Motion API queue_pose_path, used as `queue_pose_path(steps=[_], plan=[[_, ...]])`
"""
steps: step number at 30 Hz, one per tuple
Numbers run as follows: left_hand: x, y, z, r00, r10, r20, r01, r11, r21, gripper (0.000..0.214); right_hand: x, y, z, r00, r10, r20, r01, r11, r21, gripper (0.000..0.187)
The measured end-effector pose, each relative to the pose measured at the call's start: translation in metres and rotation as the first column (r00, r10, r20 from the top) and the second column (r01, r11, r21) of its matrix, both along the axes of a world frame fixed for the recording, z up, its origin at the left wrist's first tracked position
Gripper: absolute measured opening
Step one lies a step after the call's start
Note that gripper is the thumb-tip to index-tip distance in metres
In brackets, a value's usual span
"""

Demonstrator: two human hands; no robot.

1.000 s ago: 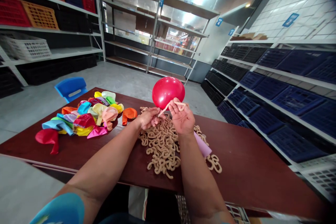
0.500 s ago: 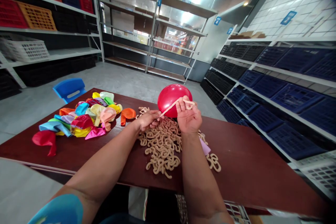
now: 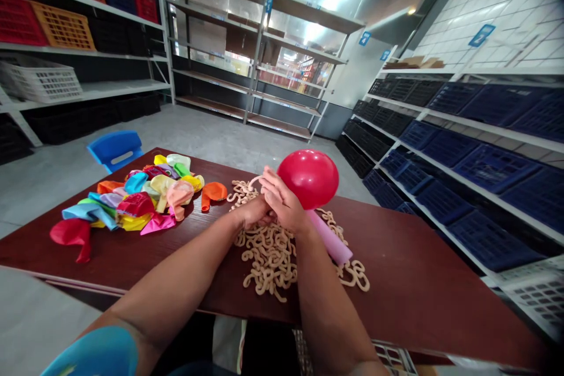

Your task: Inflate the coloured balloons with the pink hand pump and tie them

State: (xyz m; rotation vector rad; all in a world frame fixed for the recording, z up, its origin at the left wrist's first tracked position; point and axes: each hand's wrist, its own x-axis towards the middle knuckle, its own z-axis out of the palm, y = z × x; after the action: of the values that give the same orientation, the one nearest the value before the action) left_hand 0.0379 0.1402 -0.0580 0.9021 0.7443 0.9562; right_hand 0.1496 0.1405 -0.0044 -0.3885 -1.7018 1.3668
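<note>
An inflated red balloon [image 3: 309,177] hovers just above the dark wooden table [image 3: 409,282]. My right hand [image 3: 282,202] is closed at the balloon's left side, with a beige cord looped over its fingers. My left hand [image 3: 255,211] is closed against the right hand, pinching the same cord; its fingers are mostly hidden. Under both hands lies a heap of curly beige cords [image 3: 268,247]. A pink tube [image 3: 330,239] lies on the table below the balloon.
A pile of flat, uninflated balloons in several colours [image 3: 132,200] lies on the table's left part. A blue chair [image 3: 115,150] stands behind it. Shelving with crates lines both sides of the room. A white basket [image 3: 396,358] sits below the table's near edge.
The balloon has moved to the right and slightly down. My right hand has dropped and swung left to meet my left hand; the cord, stretched between them before, is now gathered at the hands.
</note>
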Motion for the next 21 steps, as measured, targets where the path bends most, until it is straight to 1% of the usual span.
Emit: queue_pose_path(steps=[1, 3, 4, 6, 8, 10, 12, 14, 15, 18, 19, 21], plan=[[0.000, 0.000, 0.001, 0.999, -0.005, 0.043, 0.006, 0.999, -0.034, 0.023, -0.001, -0.001, -0.001, 1.000, -0.009, -0.006, 0.009, 0.999, 0.031, 0.040], [-0.004, 0.002, 0.005, 0.982, -0.046, 0.181, 0.066, 0.992, -0.107, 0.021, -0.002, -0.001, -0.001, 0.993, -0.058, -0.104, 0.065, 0.996, 0.063, 0.035], [-0.007, 0.003, 0.008, 0.963, -0.060, 0.263, 0.099, 0.985, -0.138, 0.020, -0.001, 0.000, 0.000, 0.984, -0.083, -0.157, 0.095, 0.993, 0.065, 0.033], [-0.014, 0.005, 0.014, 0.909, -0.032, 0.415, 0.122, 0.974, -0.193, 0.019, 0.001, 0.000, 0.001, 0.968, -0.127, -0.217, 0.144, 0.988, 0.065, 0.032], [-0.020, 0.006, 0.018, 0.854, 0.024, 0.520, 0.119, 0.964, -0.240, 0.018, 0.001, 0.001, 0.000, 0.966, -0.167, -0.197, 0.182, 0.981, 0.061, 0.032], [-0.024, 0.007, 0.021, 0.805, 0.076, 0.589, 0.114, 0.953, -0.280, 0.017, -0.001, 0.003, -0.003, 0.972, -0.198, -0.125, 0.206, 0.977, 0.060, 0.034], [-0.026, 0.008, 0.022, 0.779, 0.106, 0.618, 0.116, 0.944, -0.308, 0.017, -0.003, 0.005, -0.006, 0.977, -0.200, -0.080, 0.206, 0.976, 0.077, 0.040], [-0.026, 0.009, 0.021, 0.785, 0.110, 0.609, 0.123, 0.937, -0.328, 0.019, -0.004, 0.006, -0.009, 0.979, -0.180, -0.094, 0.190, 0.974, 0.120, 0.047], [-0.026, 0.009, 0.020, 0.794, 0.106, 0.598, 0.124, 0.936, -0.330, 0.020, -0.005, 0.006, -0.009, 0.979, -0.170, -0.112, 0.185, 0.972, 0.144, 0.046], [-0.024, 0.011, 0.018, 0.820, 0.092, 0.564, 0.092, 0.953, -0.289, 0.022, -0.006, 0.001, -0.007, 0.973, -0.175, -0.153, 0.205, 0.957, 0.206, 0.033], [-0.022, 0.011, 0.018, 0.839, 0.087, 0.537, 0.073, 0.960, -0.270, 0.023, -0.006, -0.001, -0.005, 0.969, -0.190, -0.159, 0.223, 0.948, 0.225, 0.030], [-0.016, 0.009, 0.017, 0.896, 0.100, 0.432, 0.002, 0.973, -0.229, 0.022, -0.007, -0.008, 0.001, 0.960, -0.236, -0.153, 0.271, 0.922, 0.276, 0.027]])
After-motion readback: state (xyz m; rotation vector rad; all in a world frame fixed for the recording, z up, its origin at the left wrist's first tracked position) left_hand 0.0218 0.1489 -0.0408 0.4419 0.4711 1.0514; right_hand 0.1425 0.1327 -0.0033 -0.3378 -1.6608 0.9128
